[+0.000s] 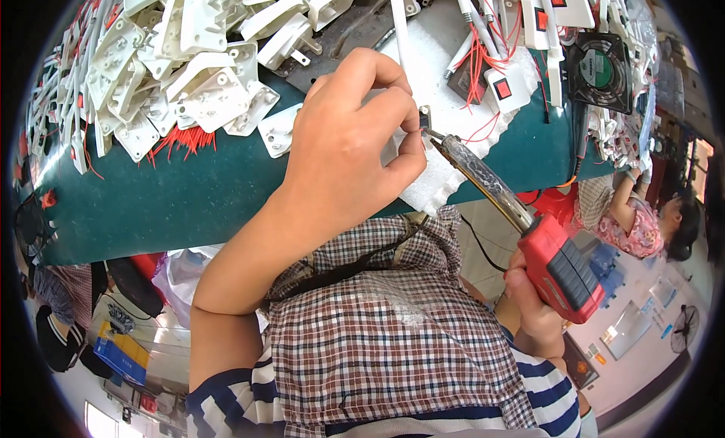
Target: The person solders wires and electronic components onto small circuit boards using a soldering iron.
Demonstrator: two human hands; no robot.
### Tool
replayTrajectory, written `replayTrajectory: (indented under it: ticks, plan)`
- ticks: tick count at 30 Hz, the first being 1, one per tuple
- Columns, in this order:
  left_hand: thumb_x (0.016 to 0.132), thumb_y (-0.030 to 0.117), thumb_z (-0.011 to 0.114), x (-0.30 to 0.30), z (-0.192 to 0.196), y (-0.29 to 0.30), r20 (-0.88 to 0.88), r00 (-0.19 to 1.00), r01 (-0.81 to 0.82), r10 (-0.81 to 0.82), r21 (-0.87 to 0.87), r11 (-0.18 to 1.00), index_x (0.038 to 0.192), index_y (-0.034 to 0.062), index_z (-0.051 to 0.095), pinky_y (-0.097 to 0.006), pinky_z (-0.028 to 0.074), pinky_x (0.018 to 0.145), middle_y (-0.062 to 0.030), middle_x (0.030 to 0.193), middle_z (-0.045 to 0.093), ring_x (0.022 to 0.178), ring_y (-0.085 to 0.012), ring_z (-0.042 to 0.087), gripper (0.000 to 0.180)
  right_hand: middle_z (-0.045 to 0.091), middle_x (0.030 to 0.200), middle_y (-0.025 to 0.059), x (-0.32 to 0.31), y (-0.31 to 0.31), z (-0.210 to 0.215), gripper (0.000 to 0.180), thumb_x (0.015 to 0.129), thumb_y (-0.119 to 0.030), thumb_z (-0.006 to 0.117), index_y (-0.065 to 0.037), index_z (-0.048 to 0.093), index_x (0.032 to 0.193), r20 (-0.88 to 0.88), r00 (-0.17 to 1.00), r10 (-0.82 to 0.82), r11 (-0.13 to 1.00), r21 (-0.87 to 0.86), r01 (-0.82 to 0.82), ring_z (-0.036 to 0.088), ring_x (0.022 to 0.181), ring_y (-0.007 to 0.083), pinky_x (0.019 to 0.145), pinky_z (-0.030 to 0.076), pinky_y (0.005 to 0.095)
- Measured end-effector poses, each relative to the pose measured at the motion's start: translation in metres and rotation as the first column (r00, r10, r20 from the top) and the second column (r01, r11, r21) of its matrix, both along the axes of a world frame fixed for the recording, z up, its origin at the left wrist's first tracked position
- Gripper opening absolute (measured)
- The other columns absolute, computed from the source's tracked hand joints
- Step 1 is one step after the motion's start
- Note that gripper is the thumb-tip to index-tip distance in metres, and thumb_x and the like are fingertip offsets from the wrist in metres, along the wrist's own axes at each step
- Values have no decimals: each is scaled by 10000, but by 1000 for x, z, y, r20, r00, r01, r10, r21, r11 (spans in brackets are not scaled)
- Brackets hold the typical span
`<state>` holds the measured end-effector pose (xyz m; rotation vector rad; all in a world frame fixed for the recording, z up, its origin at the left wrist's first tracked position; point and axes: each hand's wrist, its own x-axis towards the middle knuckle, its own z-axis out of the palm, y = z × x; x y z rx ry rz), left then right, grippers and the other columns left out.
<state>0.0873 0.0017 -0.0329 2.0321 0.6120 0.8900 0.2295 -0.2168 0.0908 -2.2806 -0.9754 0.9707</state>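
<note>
My right hand (532,306) is wrapped round the red and black handle of a soldering iron (559,268). Its metal barrel slants up and left, with the tip close to my left fingertips. My left hand (351,128) is closed in a pinch over a white foam sheet (430,185); what it grips is mostly hidden by the fingers. A small black part (424,119) with a metal terminal shows right by those fingertips and the iron's tip. A white tube (399,30) runs down toward this spot from the far edge.
White plastic housings (204,75) are heaped at the left on the green table (189,211), beside cut red wires (185,140). White pieces with red switches (507,89) and red leads lie right of the foam. A black fan (600,72) stands farther right. Another person (634,223) sits beyond.
</note>
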Motion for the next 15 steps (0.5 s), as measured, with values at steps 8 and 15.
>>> replayTrajectory:
  ticks: [8, 15]
  plan:
    - [621, -29, 700, -1, 0, 1, -3, 1000, 2, -2, -7, 1000, 739, 29, 590, -280, 490, 674, -83, 940, 524, 784, -196, 593, 171, 621, 792, 105, -7, 1, 1, 251, 689, -63, 732, -19, 657, 924, 35, 994, -102, 993, 65, 100, 606, 640, 269, 587, 477, 338]
    - [620, -34, 696, -1, 0, 0, 5, 1000, 10, -10, -17, 1000, 742, 23, 591, -278, 494, 670, -87, 941, 522, 784, -196, 598, 172, 625, 800, 107, -1, -4, -4, 255, 691, -62, 733, -15, 653, 928, 25, 1000, -16, 999, 49, 15, 609, 643, 264, 580, 475, 334]
